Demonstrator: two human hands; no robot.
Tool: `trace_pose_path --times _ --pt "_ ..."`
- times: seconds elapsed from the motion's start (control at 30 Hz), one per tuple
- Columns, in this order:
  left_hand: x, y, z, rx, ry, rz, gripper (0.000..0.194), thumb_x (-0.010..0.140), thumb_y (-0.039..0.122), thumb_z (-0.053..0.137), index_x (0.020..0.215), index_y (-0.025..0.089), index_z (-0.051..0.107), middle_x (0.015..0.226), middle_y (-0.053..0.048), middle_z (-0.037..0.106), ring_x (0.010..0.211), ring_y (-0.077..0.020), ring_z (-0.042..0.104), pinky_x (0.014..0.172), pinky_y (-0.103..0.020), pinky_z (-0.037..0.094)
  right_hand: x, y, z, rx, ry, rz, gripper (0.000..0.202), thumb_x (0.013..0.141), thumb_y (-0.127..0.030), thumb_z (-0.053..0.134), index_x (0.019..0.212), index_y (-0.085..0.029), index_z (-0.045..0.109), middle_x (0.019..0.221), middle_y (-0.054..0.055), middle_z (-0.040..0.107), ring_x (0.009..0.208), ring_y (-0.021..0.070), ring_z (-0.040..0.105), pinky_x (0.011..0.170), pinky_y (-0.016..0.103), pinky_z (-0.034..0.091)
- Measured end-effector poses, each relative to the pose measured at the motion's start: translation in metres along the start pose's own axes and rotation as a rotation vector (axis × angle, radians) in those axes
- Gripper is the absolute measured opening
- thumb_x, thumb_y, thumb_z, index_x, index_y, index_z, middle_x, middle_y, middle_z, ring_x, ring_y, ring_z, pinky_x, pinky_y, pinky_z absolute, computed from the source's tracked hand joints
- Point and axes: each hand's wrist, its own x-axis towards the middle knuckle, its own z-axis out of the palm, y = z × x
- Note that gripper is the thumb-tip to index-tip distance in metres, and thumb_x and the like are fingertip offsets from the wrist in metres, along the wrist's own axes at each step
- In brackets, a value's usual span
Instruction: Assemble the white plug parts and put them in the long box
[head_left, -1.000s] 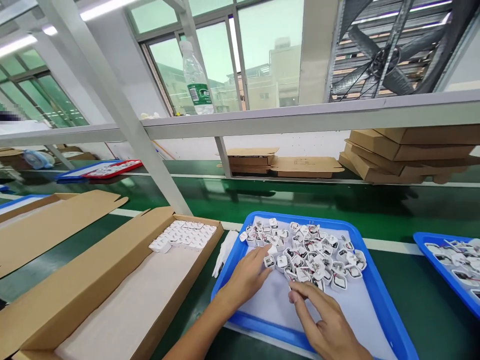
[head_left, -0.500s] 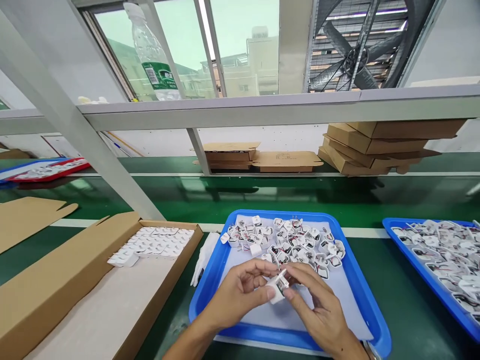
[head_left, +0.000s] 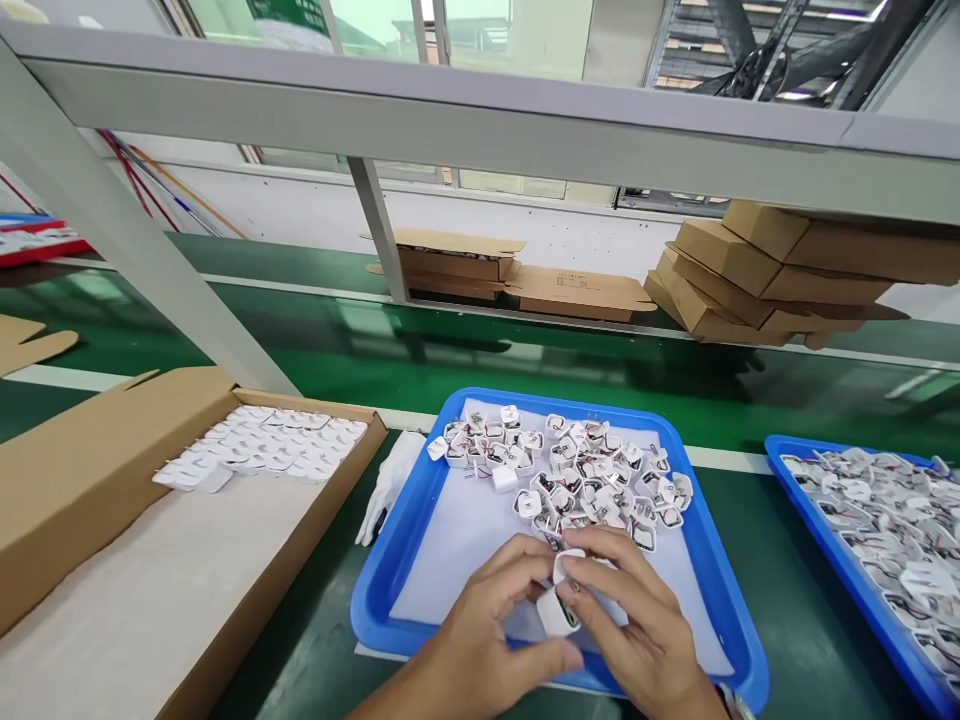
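A small white plastic housing (head_left: pixel 556 612), open on one side with something dark green inside, is held over the front of a blue tray (head_left: pixel 724 590). My left hand (head_left: pixel 499 630) grips it from the left with curled fingers, its thumb reaching below. My right hand (head_left: pixel 637 630) closes on the upper right, where fingers and thumb pinch a white cap-like piece (head_left: pixel 568 566) against the housing. Whether the two pieces are joined is hidden by my fingers. Behind my hands, many similar white housings (head_left: pixel 592 465) with red and black wires lie heaped on the tray's white sheet.
At left, an open cardboard box (head_left: pixel 300 560) contains rows of white pieces (head_left: pixel 270 440). A white glove-like cloth (head_left: pixel 390 480) lies between box and tray. Another blue tray (head_left: pixel 825 530) of wired parts stands right. Flat cartons (head_left: pixel 780 270) sit behind, under a grey beam (head_left: pixel 480 120).
My view has tilted down. The housing has been turned in my hands, and its open side now faces right. My left thumb has slid off its face to below it.
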Motion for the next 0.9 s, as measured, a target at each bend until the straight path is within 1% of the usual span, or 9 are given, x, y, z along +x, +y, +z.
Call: trace_pose_path --times 0.1,0.2,0.3,0.4,0.47,0.57,0.77,0.83,0.9 --pt "0.000 -0.002 -0.003 0.076 0.082 0.046 0.040 0.086 0.008 0.068 0.123 0.024 0.071 0.113 -0.007 0.066 0.105 -0.0214 0.066 0.093 -0.030 0.055 -0.002 0.003 0.000 0.057 0.050 0.101 0.042 0.092 0.000 0.066 0.124 -0.027 0.070 0.119 0.008 0.069 0.109 0.0207 0.068 0.093 0.032 0.060" --pt "0.000 -0.003 -0.007 -0.036 0.137 0.005 0.041 0.091 0.013 0.066 0.130 0.027 0.070 0.126 -0.008 0.065 0.107 -0.0208 0.069 0.091 -0.028 0.059 -0.003 0.005 0.002 0.097 0.084 0.171 0.038 0.092 -0.003 0.070 0.120 -0.028 0.069 0.115 0.006 0.071 0.109 0.0195 0.069 0.094 0.030 0.060" --pt "0.000 -0.004 -0.011 -0.113 0.150 -0.062 0.038 0.092 0.019 0.070 0.130 0.027 0.072 0.130 -0.008 0.065 0.097 -0.0182 0.072 0.086 -0.026 0.061 -0.001 0.003 0.004 0.081 0.037 0.125 0.040 0.092 0.000 0.067 0.122 -0.027 0.068 0.117 0.007 0.071 0.110 0.0201 0.068 0.095 0.032 0.059" --pt "0.000 -0.004 -0.013 -0.110 0.149 -0.072 0.038 0.091 0.022 0.073 0.129 0.026 0.073 0.132 -0.008 0.067 0.108 -0.0214 0.071 0.092 -0.027 0.060 -0.001 0.000 0.003 0.039 -0.005 0.082 0.045 0.092 0.003 0.063 0.126 -0.026 0.066 0.121 0.010 0.069 0.113 0.0221 0.066 0.094 0.035 0.059" --pt "0.000 -0.004 -0.013 -0.112 0.156 -0.054 0.034 0.092 0.022 0.073 0.125 0.025 0.074 0.128 -0.008 0.070 0.113 -0.0229 0.070 0.093 -0.027 0.060 -0.001 -0.002 0.003 0.012 -0.005 0.084 0.044 0.093 0.003 0.063 0.126 -0.025 0.066 0.123 0.011 0.066 0.114 0.0230 0.065 0.093 0.036 0.058" --pt "0.002 -0.006 -0.012 -0.132 0.207 -0.012 0.020 0.092 0.021 0.071 0.112 0.022 0.077 0.119 -0.009 0.073 0.110 -0.0224 0.072 0.089 -0.026 0.060 -0.002 -0.004 0.003 -0.021 0.001 0.079 0.041 0.092 0.001 0.066 0.123 -0.025 0.066 0.119 0.011 0.063 0.109 0.0231 0.065 0.089 0.037 0.058" --pt "0.004 -0.004 -0.007 -0.136 0.292 0.015 0.012 0.089 0.018 0.073 0.099 0.020 0.078 0.110 -0.008 0.074 0.098 -0.0194 0.074 0.079 -0.023 0.061 -0.004 -0.007 0.009 -0.043 0.004 0.064 0.022 0.092 -0.004 0.070 0.104 -0.022 0.062 0.088 0.004 0.063 0.079 0.0201 0.062 0.067 0.034 0.052" --pt "0.004 -0.004 -0.007 -0.136 0.296 0.022 0.012 0.089 0.017 0.073 0.099 0.020 0.078 0.109 -0.008 0.074 0.097 -0.0192 0.074 0.078 -0.023 0.060 -0.004 -0.008 0.009 -0.040 -0.031 0.051 0.024 0.093 -0.008 0.070 0.112 -0.021 0.062 0.085 0.004 0.063 0.075 0.0196 0.061 0.066 0.034 0.053" --pt "0.005 -0.004 -0.008 -0.138 0.292 0.028 0.013 0.090 0.017 0.071 0.101 0.021 0.078 0.109 -0.009 0.075 0.099 -0.0203 0.074 0.078 -0.024 0.061 -0.002 -0.009 0.006 -0.069 -0.119 -0.010 0.038 0.095 -0.008 0.068 0.130 -0.019 0.058 0.090 0.007 0.067 0.077 0.0209 0.062 0.068 0.036 0.055"
